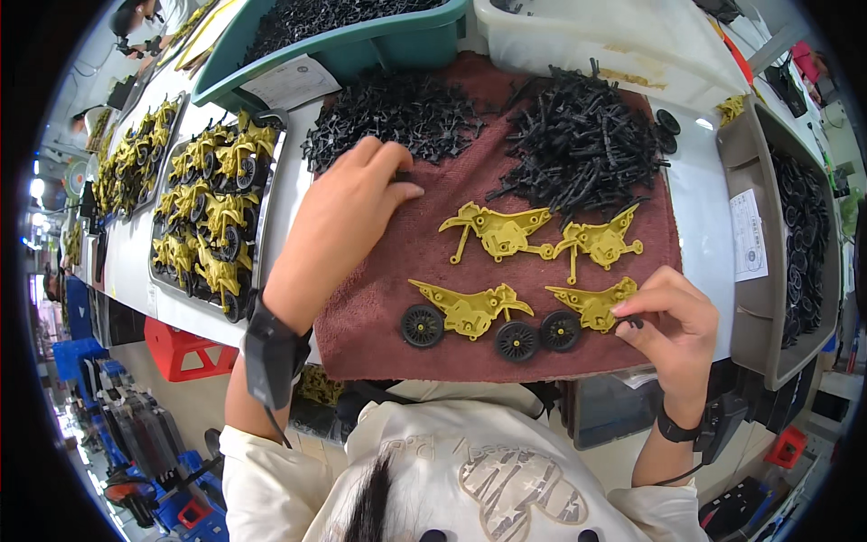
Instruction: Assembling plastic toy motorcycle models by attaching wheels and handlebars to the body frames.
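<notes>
My left hand (pixel 357 199) is at the near edge of a heap of small black plastic parts (pixel 397 117). Its fingers are bent toward the thumb, and a dark bit shows between them, too small to name. At the front right, my right hand (pixel 677 330) pinches a small black plastic part (pixel 635 322) beside a yellow toy motorbike body (pixel 591 305). A black wheel (pixel 560 331) is on that body's left end. To its left lies another yellow body (pixel 465 309) with two black wheels (pixel 422 326). Behind are two wheelless yellow bodies (pixel 501 232) (pixel 601 240).
A heap of long black parts (pixel 582 140) lies on the brown cloth (pixel 379 348). Behind stand a teal bin (pixel 379 50) and a whitish bin (pixel 596 41). Trays of yellow motorbikes (pixel 212 203) fill the left; a grey bin of wheels (pixel 754 334) stands right.
</notes>
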Demonstrator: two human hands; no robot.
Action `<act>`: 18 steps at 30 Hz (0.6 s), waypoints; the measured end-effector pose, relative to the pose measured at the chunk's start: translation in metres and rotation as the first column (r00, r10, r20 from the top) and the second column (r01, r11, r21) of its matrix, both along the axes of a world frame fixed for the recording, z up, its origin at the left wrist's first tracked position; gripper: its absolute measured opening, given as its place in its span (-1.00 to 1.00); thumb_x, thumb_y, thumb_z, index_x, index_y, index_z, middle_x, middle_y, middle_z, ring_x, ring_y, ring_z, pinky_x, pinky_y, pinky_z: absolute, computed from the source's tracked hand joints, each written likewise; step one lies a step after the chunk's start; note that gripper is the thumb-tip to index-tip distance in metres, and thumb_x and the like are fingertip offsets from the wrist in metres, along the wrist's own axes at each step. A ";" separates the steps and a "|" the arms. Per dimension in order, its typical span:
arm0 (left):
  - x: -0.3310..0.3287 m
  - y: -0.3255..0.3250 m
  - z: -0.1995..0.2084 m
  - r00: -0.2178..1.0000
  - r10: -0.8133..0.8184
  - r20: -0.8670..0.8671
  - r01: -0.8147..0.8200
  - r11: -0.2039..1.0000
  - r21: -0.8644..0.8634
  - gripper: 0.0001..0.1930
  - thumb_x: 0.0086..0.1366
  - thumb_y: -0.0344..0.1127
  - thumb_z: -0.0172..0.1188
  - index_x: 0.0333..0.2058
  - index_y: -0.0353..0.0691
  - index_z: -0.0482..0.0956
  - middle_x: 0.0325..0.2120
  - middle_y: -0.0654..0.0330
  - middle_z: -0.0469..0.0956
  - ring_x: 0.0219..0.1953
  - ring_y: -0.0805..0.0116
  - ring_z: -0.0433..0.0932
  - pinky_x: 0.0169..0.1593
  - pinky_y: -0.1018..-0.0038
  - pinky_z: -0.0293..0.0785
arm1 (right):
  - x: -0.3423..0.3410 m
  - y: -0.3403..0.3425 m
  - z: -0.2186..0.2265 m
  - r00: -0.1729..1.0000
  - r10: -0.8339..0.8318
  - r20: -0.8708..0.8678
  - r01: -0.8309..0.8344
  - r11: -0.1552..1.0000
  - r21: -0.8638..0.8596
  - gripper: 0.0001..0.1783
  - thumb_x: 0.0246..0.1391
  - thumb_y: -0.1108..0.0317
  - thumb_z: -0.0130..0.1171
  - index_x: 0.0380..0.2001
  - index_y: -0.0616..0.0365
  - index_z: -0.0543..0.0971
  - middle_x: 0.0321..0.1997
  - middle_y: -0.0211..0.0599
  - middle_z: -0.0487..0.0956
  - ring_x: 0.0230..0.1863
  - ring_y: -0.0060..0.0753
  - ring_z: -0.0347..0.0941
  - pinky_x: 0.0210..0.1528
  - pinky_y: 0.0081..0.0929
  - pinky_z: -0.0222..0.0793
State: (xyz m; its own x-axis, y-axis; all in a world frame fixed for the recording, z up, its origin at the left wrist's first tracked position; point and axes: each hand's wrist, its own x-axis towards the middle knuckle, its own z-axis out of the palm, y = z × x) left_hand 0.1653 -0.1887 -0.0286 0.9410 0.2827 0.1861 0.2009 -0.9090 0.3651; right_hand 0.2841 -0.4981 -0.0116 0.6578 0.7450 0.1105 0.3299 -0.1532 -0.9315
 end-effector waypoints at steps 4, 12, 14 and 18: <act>0.009 0.005 0.002 0.993 0.061 -0.099 -0.075 0.986 -0.147 -0.80 0.17 -0.38 0.23 -0.32 -0.27 0.39 -0.32 0.05 0.39 -0.27 0.00 0.44 -0.21 0.24 0.35 | -0.002 -0.005 0.010 0.996 -0.040 0.076 0.041 0.999 -0.010 -0.77 -0.21 0.61 0.36 -0.37 0.19 0.67 -0.45 -0.43 0.45 -0.53 -0.68 0.31 -0.50 -0.71 0.15; -0.001 0.007 0.011 0.982 -0.106 0.154 0.093 0.991 0.094 -0.82 -0.02 -0.53 0.19 -0.40 -0.32 0.40 -0.35 0.01 0.41 -0.21 -0.03 0.41 -0.19 0.25 0.34 | -0.025 0.009 -0.007 0.995 -0.008 0.095 0.003 0.999 0.047 -0.78 -0.14 0.50 0.39 -0.33 0.15 0.65 -0.30 -0.35 0.47 -0.28 -0.43 0.42 -0.26 -0.52 0.33; -0.013 0.004 0.014 0.992 -0.003 0.126 0.001 1.000 0.009 -0.86 0.04 -0.55 0.15 -0.40 -0.34 0.39 -0.48 0.05 0.42 -0.37 0.06 0.42 -0.30 0.28 0.33 | -0.029 0.015 -0.008 0.988 0.008 0.151 -0.018 0.998 0.060 -0.81 -0.07 0.44 0.36 -0.33 0.18 0.61 -0.27 -0.32 0.46 -0.22 -0.35 0.43 -0.19 -0.47 0.33; -0.025 -0.015 0.029 0.990 0.118 0.078 -0.091 0.953 -0.290 -0.90 0.10 -0.61 0.09 -0.38 -0.38 0.40 -0.57 0.10 0.47 -0.56 0.31 0.48 -0.44 0.42 0.34 | -0.049 0.023 -0.013 0.955 0.003 0.297 -0.014 0.999 0.032 -0.83 -0.02 0.39 0.29 -0.35 0.18 0.55 -0.21 -0.29 0.48 -0.18 -0.22 0.43 -0.13 -0.37 0.34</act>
State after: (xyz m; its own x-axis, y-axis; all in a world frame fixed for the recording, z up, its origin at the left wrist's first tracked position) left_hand 0.1401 -0.2033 0.0004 0.8855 0.4329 0.1690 0.2418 -0.7398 0.6279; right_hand 0.2348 -0.4754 -0.0245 0.5851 0.7429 0.3251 0.5937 -0.1194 -0.7958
